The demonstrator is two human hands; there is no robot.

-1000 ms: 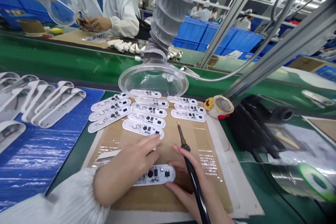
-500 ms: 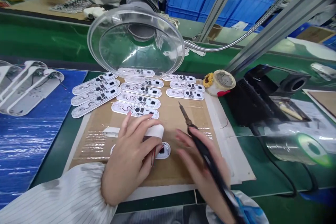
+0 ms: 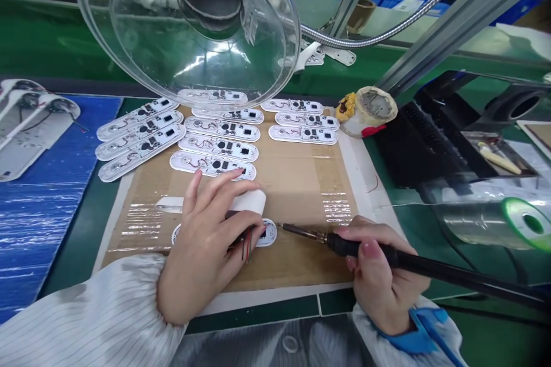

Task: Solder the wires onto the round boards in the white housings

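My left hand (image 3: 210, 241) is closed over a white strip-like casing (image 3: 252, 200), with thin red, green and dark wires (image 3: 247, 246) hanging out beneath its fingers. Under that hand lies a white circuit board (image 3: 270, 233), mostly covered, its rounded right end showing. In my right hand (image 3: 383, 269) is a black soldering iron (image 3: 344, 243), held like a pen. Its tip points left, close to the board's right end; whether it touches cannot be made out. Several similar white boards (image 3: 217, 146) lie in rows on the cardboard (image 3: 297, 183) beyond my hands.
A clear fume hood (image 3: 275, 74) on a flexible metal hose overhangs the back of the cardboard. To the right are a small round pot (image 3: 374, 109), a black iron stand (image 3: 434, 149) and a solder spool (image 3: 525, 223). White casings (image 3: 38, 132) rest on blue film at left.
My right hand has turned the soldering iron from pointing up and away to pointing left, bringing its tip to the board's end. The left hand keeps its hold. The camera view has tilted downward.
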